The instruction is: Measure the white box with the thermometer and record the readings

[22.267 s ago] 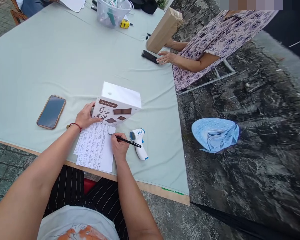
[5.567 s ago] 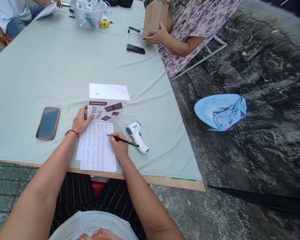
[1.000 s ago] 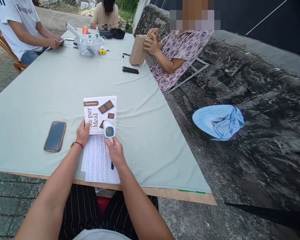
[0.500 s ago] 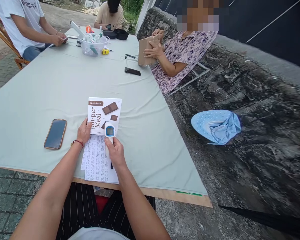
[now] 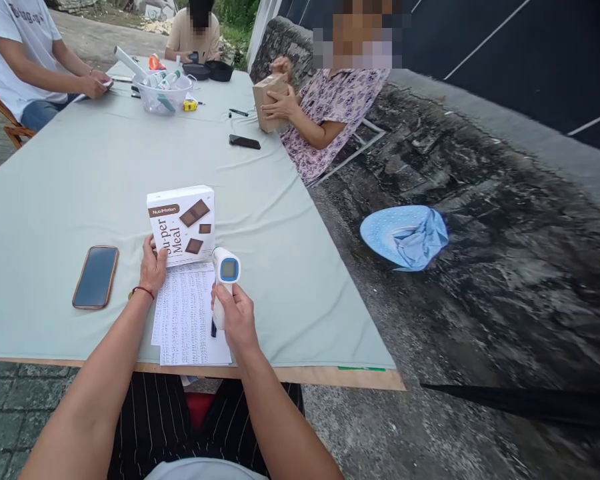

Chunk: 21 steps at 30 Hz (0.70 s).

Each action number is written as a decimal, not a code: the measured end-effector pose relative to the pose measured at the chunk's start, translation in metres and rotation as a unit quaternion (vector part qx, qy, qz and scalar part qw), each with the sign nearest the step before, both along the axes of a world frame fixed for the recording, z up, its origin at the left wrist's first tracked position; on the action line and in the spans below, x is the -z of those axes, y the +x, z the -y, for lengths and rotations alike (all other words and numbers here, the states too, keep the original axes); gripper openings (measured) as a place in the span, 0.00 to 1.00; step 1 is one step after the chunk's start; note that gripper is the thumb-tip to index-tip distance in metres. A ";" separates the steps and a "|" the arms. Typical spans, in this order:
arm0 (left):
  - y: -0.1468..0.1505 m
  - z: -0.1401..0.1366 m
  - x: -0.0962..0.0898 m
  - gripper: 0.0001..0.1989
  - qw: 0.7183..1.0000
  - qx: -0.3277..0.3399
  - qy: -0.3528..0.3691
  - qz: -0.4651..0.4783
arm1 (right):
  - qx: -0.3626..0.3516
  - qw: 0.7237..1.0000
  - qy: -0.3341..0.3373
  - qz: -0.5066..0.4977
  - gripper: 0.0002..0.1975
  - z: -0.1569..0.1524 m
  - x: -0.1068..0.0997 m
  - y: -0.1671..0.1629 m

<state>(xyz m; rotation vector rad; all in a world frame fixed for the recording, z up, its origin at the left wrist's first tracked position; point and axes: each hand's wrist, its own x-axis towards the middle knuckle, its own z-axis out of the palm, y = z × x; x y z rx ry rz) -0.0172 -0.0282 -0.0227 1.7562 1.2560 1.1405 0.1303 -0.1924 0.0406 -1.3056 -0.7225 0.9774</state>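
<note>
My left hand (image 5: 154, 263) grips the lower left edge of a white box (image 5: 183, 230) printed "NutriMotion Su-per Meal" with brown chocolate pieces. The box stands tilted on the table, its front towards me. Wrapped round the handle of a white infrared thermometer (image 5: 225, 265) is my right hand (image 5: 236, 310), just right of the box. The thermometer's small screen, rimmed in blue, faces me. Printed sheets (image 5: 190, 320) lie flat between my forearms, and a dark pen (image 5: 213, 327) rests on them, partly behind my right hand.
A phone (image 5: 95, 277) lies left of my left hand. Farther off are a black phone (image 5: 245, 142), a pen (image 5: 239, 112), a basin of bottles (image 5: 163, 100) and a yellow tape measure (image 5: 190, 105). Three people sit around the table; one holds a cardboard box (image 5: 270, 100).
The thermometer has moved from in front of the box to its right side. The box is tipped so that its top edge shows. The whole view has shifted slightly.
</note>
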 end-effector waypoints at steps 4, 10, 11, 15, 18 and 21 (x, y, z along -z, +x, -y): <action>-0.003 -0.011 0.012 0.39 1.000 -0.008 0.027 0.009 | 0.030 0.999 0.006 -0.010 0.19 0.016 -0.008 0.015; -0.007 -0.020 0.013 0.38 0.999 0.016 0.044 -0.018 | 0.060 0.997 0.021 -0.044 0.18 0.033 -0.017 0.030; -0.008 -0.020 0.012 0.37 0.999 0.020 0.044 -0.026 | 0.061 0.997 0.022 -0.044 0.17 0.035 -0.018 0.032; -0.009 -0.019 0.006 0.34 0.997 0.021 0.046 -0.054 | 0.073 0.997 0.022 -0.018 0.19 0.038 -0.012 0.040; -0.008 -0.016 0.002 0.28 0.995 0.015 0.063 -0.069 | 0.095 0.992 -0.013 0.088 0.21 0.032 0.004 0.052; -0.006 -0.011 -0.003 0.24 0.995 0.014 0.065 -0.076 | 0.115 0.957 -0.095 0.247 0.26 0.021 0.033 0.067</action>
